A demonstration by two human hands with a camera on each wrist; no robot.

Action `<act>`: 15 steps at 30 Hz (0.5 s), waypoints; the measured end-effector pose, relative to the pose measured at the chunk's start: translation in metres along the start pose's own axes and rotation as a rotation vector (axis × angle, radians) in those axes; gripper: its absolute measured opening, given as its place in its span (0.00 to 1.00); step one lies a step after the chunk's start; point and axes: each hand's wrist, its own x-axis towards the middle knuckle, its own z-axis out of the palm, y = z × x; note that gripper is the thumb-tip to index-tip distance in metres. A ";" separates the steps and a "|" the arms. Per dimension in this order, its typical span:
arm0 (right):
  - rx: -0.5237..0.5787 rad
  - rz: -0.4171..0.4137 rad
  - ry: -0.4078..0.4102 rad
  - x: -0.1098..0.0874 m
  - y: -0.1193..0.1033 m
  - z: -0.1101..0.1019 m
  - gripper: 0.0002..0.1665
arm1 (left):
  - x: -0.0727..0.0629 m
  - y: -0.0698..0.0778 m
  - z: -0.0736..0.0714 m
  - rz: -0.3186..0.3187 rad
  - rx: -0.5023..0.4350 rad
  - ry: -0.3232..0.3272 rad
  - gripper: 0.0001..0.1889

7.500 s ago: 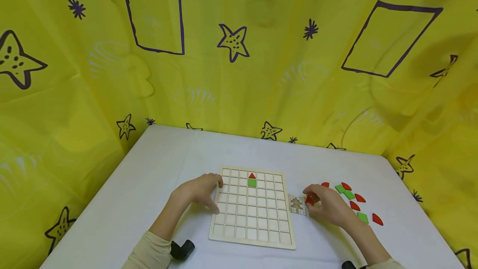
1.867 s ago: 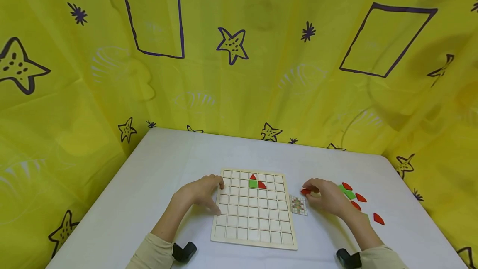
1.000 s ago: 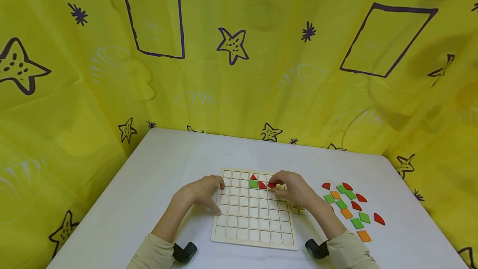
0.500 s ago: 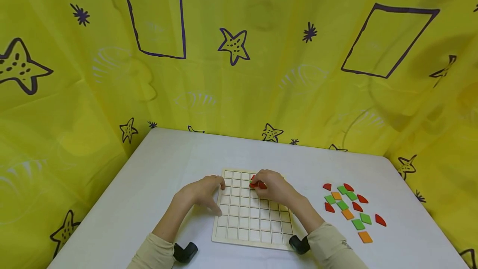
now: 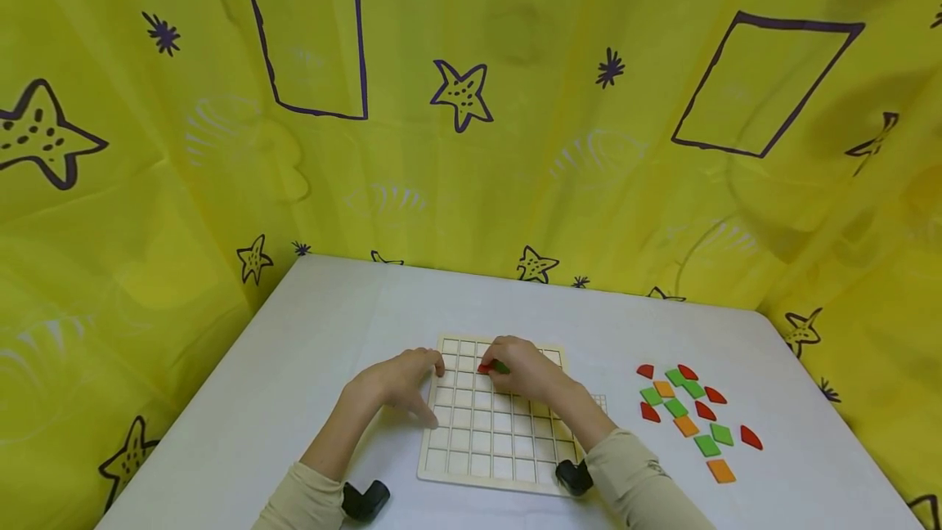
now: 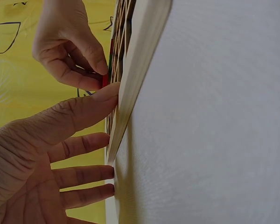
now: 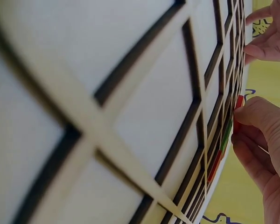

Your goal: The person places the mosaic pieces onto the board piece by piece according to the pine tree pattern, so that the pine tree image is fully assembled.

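Observation:
My left hand (image 5: 393,383) rests along the left edge of a pale wooden grid board (image 5: 471,464), thumb and fingertips right at its rim and fingers spread. In my right hand (image 5: 518,368) a small red tile (image 5: 484,368) is pinched between thumb and fingers. It is over the second row from the far edge, just left of a green square tile (image 5: 500,366). The right wrist view shows it standing tilted at the grid (image 7: 238,112). Beyond the green tile (image 7: 227,135) there, another red tile (image 7: 214,165) sits in the grid. The hand covers the red triangle in the head view.
Loose red quarter-circle tiles (image 5: 751,437), green squares (image 5: 707,446) and orange squares (image 5: 721,471) lie scattered right of the board. A small printed grid card (image 5: 599,401) peeks out by the right forearm. Yellow curtains (image 5: 515,170) surround the white table (image 5: 353,309).
A red quarter-circle tile came to sit right of the green square. My right hand then took another red tile from beside the card and carried it left across the board. The left hand stayed.

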 end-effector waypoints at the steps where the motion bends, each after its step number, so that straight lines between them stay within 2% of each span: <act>1: 0.001 -0.001 -0.002 0.000 0.000 0.001 0.08 | 0.000 0.000 0.000 0.001 -0.001 0.000 0.31; 15: -0.014 -0.009 -0.011 0.002 -0.001 0.004 0.08 | -0.001 0.001 -0.001 -0.006 0.009 0.002 0.31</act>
